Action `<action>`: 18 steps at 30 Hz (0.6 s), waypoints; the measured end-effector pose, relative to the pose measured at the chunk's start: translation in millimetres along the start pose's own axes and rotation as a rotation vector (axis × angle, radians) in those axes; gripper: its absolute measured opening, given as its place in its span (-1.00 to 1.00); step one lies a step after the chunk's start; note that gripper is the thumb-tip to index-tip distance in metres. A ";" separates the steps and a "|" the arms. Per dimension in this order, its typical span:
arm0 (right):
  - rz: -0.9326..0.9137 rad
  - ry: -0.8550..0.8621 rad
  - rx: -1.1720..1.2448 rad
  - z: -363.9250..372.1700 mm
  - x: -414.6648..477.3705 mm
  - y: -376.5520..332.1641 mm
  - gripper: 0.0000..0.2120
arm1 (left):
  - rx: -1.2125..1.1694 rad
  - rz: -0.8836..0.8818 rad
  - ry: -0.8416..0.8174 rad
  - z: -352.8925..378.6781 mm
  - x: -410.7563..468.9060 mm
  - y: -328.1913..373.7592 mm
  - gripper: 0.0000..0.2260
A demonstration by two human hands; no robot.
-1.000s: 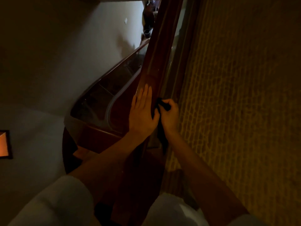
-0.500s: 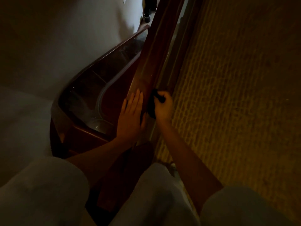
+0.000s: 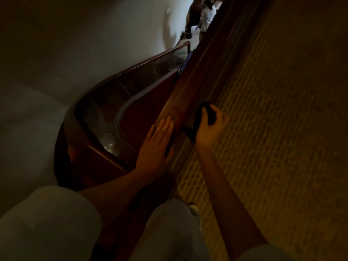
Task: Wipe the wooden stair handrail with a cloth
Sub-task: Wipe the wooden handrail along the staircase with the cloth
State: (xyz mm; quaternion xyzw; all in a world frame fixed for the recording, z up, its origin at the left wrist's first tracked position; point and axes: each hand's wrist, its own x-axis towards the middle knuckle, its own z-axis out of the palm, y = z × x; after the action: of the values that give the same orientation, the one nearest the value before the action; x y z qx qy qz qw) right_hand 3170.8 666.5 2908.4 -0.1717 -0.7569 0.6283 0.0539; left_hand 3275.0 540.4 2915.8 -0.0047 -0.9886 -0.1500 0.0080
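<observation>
Cloth [image 3: 210,114] within right grip [image 3: 209,131], beside handrail [image 3: 198,76]

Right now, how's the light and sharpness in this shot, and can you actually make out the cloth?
Head view: very dim, with a warm cast on the textured wall; the black cloth is almost a silhouette, gripped in the right hand; a faint sheen shows on the handrail just beyond the flat left hand; the shapes at the top edge are blurred beyond telling.

Wooden handrail [image 3: 190,87]: left hand [image 3: 156,146] flat on top, cloth [image 3: 209,113] beside edge.
</observation>
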 end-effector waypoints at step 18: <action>-0.497 -0.397 -0.578 24.1 71.8 -31.2 -0.73 | -0.153 -0.105 0.075 1.3 -3.7 2.2 -0.18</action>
State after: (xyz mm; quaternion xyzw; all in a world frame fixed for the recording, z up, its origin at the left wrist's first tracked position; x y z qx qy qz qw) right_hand 3090.5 662.8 2924.0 0.1320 -0.9159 0.3792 0.0066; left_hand 3278.7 542.9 2915.2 0.0523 -0.9722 -0.2254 0.0369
